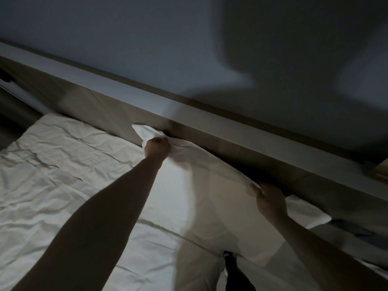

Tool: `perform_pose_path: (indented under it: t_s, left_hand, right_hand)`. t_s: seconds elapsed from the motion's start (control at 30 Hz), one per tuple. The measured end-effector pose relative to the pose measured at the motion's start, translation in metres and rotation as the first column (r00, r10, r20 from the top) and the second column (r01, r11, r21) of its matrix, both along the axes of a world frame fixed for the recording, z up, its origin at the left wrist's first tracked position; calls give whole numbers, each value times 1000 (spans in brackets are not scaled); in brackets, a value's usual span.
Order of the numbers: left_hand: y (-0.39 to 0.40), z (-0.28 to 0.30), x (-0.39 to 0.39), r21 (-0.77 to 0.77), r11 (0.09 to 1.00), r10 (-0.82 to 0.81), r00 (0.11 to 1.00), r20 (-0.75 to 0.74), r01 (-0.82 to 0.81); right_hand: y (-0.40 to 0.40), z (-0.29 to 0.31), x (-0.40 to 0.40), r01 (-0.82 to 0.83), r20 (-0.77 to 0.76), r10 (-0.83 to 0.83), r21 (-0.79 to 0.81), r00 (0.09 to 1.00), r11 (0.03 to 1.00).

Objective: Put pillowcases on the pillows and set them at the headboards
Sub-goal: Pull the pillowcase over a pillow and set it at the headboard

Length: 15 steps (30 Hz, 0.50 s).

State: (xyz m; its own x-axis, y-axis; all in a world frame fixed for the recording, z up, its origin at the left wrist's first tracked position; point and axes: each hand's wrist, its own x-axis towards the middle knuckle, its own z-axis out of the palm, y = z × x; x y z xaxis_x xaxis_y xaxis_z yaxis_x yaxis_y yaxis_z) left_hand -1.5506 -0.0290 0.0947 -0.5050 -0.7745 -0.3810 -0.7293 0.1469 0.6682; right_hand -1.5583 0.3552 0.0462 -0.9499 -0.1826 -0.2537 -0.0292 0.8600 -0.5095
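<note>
Dim grey wall [147, 38] fills the space beyond both hands, crossed by soft shadows. Below it a long wooden headboard [100, 106] with a pale flat top runs slantwise, just past the fingertips of each hand. Nearer than the hands lies the bed, its white sheet [52, 169] creased and rumpled, spreading out to the left of the left forearm.

Between the two hands sits a white pillow [210, 185] in its pillowcase, its far edge against the base of the headboard and its near part reaching back between the forearms. A second white corner of cloth [310, 215] shows just right of the right hand; what it belongs to cannot be told.

Both arms are bare and stretched forward, the left nearly straight, the right shorter in view and entering from the lower right. The left hand [157, 148] is closed in a fist, gripping the pillow's far left corner, with cloth bunched above the knuckles. The right hand [270, 200] has its fingers curled over the pillow's far right edge, pinching the fabric.
</note>
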Motion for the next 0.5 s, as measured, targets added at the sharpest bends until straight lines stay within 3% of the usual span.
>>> perform_pose_path:
  t_s: [0.1, 0.2, 0.33, 0.43, 0.5]
  left_hand:
    - [-3, 10, 17, -48, 991, 117, 980, -158, -126]
    - [-20, 18, 19, 84, 980, 199, 941, -273, -182]
    - [-46, 26, 15, 253, 967, 70, 992, -108, -41]
    - [-62, 31, 17, 215, 970, 139, 985, -100, -115]
    - [-68, 34, 16, 133, 990, 63, 995, -75, -52]
  right_hand:
    - [-8, 15, 0, -38, -76, 29, -118, 997, 992]
    - [-19, 25, -2, -97, -138, 80, -123, 987, 988]
    - [-21, 21, -8, -91, -141, 91, 2, 986, 996]
    - [-7, 22, -6, -42, -146, 50, 58, 988, 997]
    - [12, 23, 2, 20, -138, -9, 83, 990, 996]
